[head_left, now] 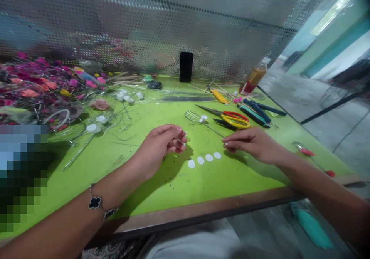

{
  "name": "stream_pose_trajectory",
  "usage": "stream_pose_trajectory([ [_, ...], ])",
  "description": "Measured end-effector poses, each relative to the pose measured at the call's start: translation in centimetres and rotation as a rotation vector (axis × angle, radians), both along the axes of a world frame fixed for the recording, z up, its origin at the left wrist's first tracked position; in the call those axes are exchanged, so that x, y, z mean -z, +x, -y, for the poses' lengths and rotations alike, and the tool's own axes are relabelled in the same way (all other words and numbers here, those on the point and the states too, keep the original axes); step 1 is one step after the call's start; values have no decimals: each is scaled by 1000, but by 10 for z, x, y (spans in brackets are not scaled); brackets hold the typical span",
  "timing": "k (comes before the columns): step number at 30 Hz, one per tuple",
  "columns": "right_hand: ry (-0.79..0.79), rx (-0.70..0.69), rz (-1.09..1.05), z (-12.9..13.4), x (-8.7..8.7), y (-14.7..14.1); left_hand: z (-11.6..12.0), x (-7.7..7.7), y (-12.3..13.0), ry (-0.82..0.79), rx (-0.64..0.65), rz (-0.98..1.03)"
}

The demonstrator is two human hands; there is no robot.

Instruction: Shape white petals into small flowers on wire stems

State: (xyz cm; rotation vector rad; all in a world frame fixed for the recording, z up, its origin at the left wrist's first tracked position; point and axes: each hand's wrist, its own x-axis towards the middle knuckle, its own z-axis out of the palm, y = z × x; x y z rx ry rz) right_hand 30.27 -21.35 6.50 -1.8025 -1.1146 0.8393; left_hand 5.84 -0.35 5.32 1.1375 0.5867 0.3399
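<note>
My right hand [245, 143] pinches the lower end of a thin wire stem [214, 130]. At the stem's far end are a small white lump [203, 118] and an oval cage of bent wire [192, 116]. My left hand [162, 145] is closed, thumb against curled fingers. A bit of something white [184, 144] shows at its fingertips, mostly hidden, possibly another small disc. Between and below the hands, several white oval discs [200, 160] lie in a slanting row on the green tabletop [202, 189].
Red-and-yellow-handled scissors [235, 119], dark-blue-handled pliers [258, 108] and a yellow cutter [219, 96] lie beyond my right hand. A phone [186, 67] leans on the perforated metal screen [144, 20]. A bottle [254, 77] stands at right; pink wire flowers [37, 74] heap at left.
</note>
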Motion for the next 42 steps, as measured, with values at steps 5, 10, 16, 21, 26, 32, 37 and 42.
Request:
stream_pose_trajectory([
  [5, -93, -62, 108, 2, 2, -2, -1, 0, 0, 67, -3, 5],
  [10, -142, -141, 211, 2, 0, 0, 0, -1, -1, 72, 5, 5],
  [16, -132, -141, 141, 0, 0, 1, 0, -1, -2, 82, 12, -1],
  [21, -55, -224, 365, 0, 4, 1, -1, 0, -2, 93, 18, -1],
  [26, 107, -336, 590, 6, 12, 4, 0, 1, -2, 111, 25, 1],
  [32, 127, -357, 707, 15, 12, 6, 1, 0, -1, 119, 25, 8],
  [37, 52, -303, 643, 11, 9, 3, 0, 1, -1, 127, 26, 11],
  [42, -90, -192, 383, 7, 3, 10, -1, 0, -2, 116, 2, 7],
])
